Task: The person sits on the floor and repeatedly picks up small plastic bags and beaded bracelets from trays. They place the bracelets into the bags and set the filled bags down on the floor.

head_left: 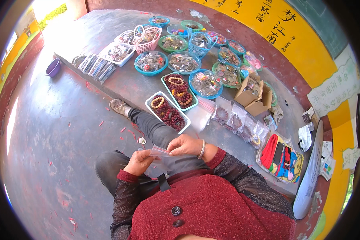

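Observation:
Over my lap, a small clear zip bag (160, 151) is stretched between my two hands. My left hand (139, 162) pinches its left end between thumb and fingers. The right hand (187, 145), with a bracelet at the wrist, grips the other end, fingers curled. Whether anything is inside the bag, I cannot tell. Just beyond my knee stands a pale tray (187, 123) of dark red bead bracelets (171, 117), a light bracelet (157, 103) on top. Behind it is a second, greenish tray (196, 104) of similar beads. A stack of clear bags (202, 115) lies right of the trays.
Basins and baskets of bagged goods, such as a blue basin (206, 97) and a pink basket (146, 49), crowd the raised ledge. Cardboard boxes (252, 94), bagged bracelets (237, 119) and colourful packed textiles (282, 160) sit to the right. A purple bowl (53, 68) is far left.

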